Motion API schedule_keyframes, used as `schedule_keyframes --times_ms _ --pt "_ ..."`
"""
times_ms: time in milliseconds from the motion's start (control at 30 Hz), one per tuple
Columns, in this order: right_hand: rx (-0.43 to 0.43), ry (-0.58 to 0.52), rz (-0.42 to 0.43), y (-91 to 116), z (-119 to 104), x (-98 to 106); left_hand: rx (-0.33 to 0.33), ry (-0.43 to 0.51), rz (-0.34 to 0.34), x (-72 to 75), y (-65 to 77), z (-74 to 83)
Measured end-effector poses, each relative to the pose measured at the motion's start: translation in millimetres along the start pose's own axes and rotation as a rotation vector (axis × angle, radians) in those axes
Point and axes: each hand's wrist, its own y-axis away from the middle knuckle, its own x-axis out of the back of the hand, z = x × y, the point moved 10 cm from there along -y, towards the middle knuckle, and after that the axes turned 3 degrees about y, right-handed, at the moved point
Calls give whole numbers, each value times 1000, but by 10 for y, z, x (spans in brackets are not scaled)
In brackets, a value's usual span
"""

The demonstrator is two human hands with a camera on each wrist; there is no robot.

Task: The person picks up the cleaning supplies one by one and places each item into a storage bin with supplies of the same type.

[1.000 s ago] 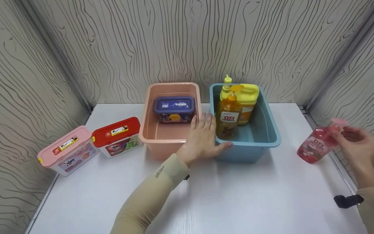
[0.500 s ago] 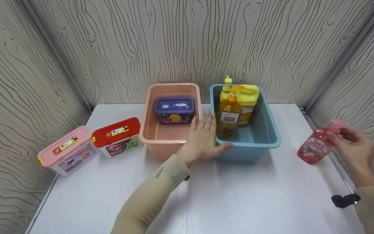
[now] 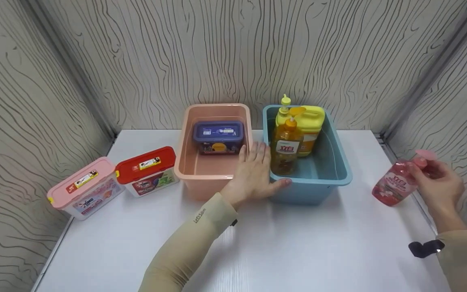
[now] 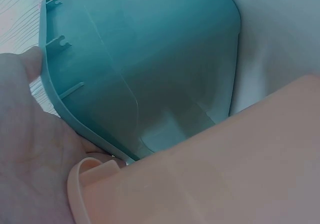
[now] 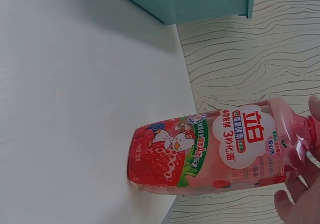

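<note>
- Rightmost, pink strawberry-label bottle [image 3: 395, 184] tilts on the table [image 3: 298, 251], right hand [image 3: 438, 184] pinching its neck.
- Left hand [image 3: 253, 174], fingers flat, rests on pink bin [image 3: 217, 109] and teal bin [image 3: 339, 162].
- Pink bin: blue box [image 3: 218, 137]; teal bin: yellow bottles [image 3: 294, 134].

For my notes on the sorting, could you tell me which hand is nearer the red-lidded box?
Left. The left hand rests between the pink and blue tubs, right of the red-lidded box; the right hand is far across the table.

Pink translucent plastic pump bottle [image 3: 393, 184] w/ strawberry label: tilted, base on white table, neck pinched by right hand [image 3: 440, 186].
</note>
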Motion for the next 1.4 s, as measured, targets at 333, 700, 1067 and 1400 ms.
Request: schedule_keyframes --times_ms 333,700,1067,1400 --pt "-42 -85 27 -14 81 -42 1 4 -4 1 11 3" --pt "-180 -238 -28 -18 184 -81 0 5 -1 11 3 -3" --pt "-169 -307 -18 -21 175 -65 4 -9 -3 -2 7 3" --pt "-178 -271 -8 -34 179 -61 0 -16 8 22 13 11"
